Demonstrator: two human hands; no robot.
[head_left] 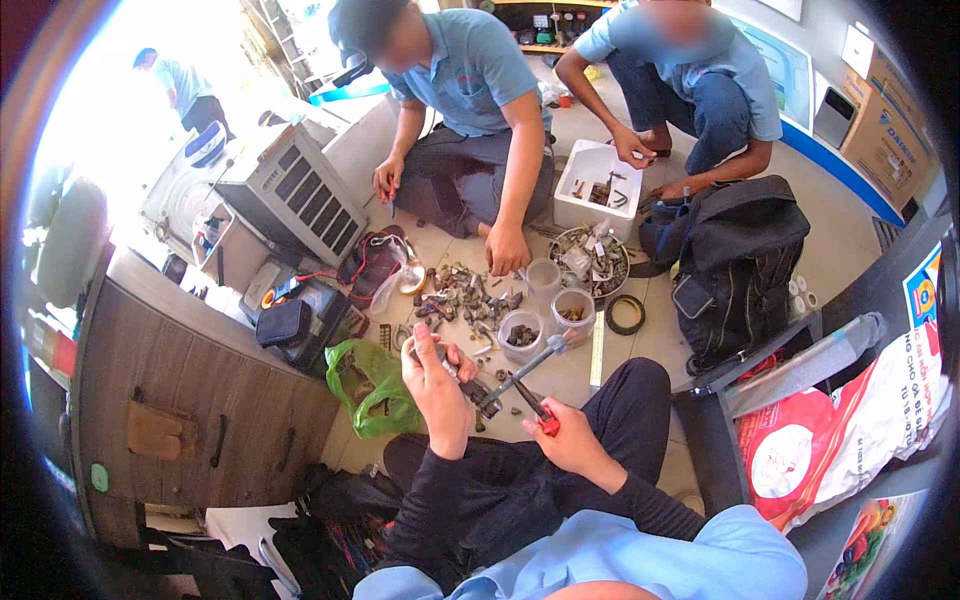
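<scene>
My left hand (pixel 440 390) is raised over my lap, closed around a small dark metal part partly hidden by my fingers. A grey rod (pixel 525 372) with a round piece at its upper end slants up and right from that part; whether the two are joined I cannot tell. My right hand (pixel 575 440) grips a red-handled tool with dark metal arms (pixel 527 396), which looks like pliers, pointing toward the rod's lower end. Loose metal fittings (pixel 460 295) lie heaped on the floor beyond my hands. Clear plastic cups (pixel 522 333) hold small dark pieces.
A green plastic bag (pixel 370 390) lies left of my hands. Past the cups are a filled basin (pixel 590 262), a black tape roll (pixel 625 314) and a white foam box (pixel 585 213). Two people work opposite. A black backpack (pixel 740 270) stands right, wooden drawers (pixel 200 390) left.
</scene>
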